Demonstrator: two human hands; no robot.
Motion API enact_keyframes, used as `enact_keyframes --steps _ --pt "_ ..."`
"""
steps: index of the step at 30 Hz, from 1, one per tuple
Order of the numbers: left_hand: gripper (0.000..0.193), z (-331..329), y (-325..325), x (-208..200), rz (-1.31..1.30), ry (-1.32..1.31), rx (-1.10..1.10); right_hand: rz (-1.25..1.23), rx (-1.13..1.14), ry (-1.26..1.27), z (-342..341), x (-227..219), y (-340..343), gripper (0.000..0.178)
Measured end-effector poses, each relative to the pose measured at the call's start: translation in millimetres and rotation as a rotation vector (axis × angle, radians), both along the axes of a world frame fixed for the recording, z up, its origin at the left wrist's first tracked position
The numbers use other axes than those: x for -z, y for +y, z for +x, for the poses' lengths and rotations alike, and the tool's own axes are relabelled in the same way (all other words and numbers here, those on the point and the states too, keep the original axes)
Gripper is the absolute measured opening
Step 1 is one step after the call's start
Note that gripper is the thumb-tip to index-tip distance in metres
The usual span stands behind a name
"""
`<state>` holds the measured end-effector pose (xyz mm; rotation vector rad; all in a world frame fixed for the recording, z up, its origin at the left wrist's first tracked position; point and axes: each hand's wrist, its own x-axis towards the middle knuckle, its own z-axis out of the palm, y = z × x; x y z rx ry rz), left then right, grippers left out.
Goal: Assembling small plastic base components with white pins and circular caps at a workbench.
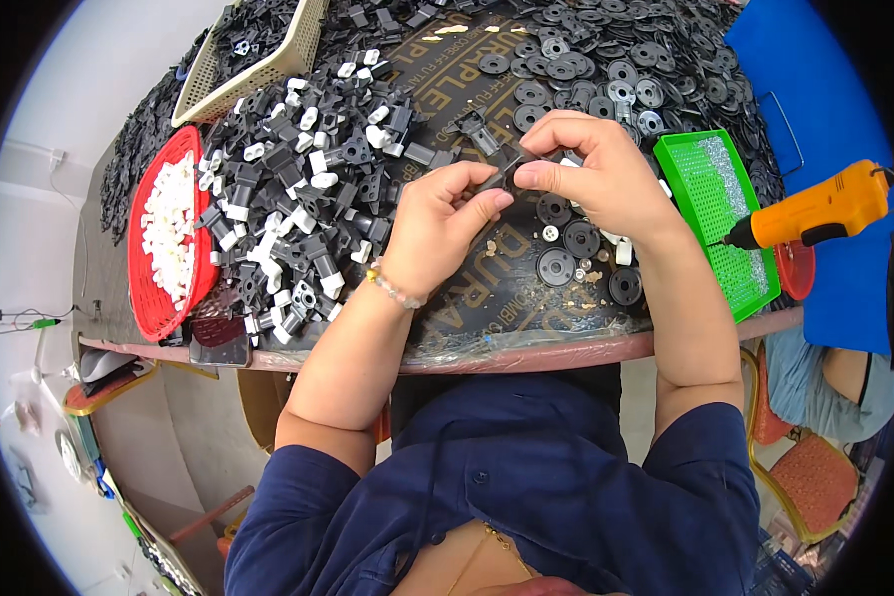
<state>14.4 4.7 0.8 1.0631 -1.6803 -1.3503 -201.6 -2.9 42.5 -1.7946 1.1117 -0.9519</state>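
Observation:
My left hand (pixel 445 221) and my right hand (pixel 598 171) meet over the middle of the table, both with thumb and forefinger pinched on a small black plastic part (pixel 508 166). The fingers cover much of it, so its full shape is hidden. Just beyond the hands lies another black plastic piece (pixel 479 129). To the left spreads a heap of black plastic fittings with white end pieces (pixel 303 189). Close by my right hand, several round black discs (pixel 556 266) lie near the table's front edge.
A red basket (pixel 209 253) of small white pieces stands at left, below a cream basket (pixel 191 104) of black parts. More black discs (pixel 621 72) are piled at the far right. An orange electric screwdriver (pixel 824 206) reaches over a green tray (pixel 680 149) of screws. A phone (pixel 219 343) lies front left.

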Motion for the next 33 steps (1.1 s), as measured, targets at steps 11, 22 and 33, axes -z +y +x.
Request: enact_keyframes --steps 11,22,33 --pt "0.032 15 -27 10 0.155 0.823 -0.216 0.048 0.062 0.818 -36 8 -1 0.025" --pt "0.049 8 -17 3 0.312 0.8 -0.142 0.283 0.129 -0.264 4 5 -3 0.024" --pt "0.045 1 -13 8 0.132 0.663 -0.242 0.39 0.079 -0.635 44 27 9 0.018"
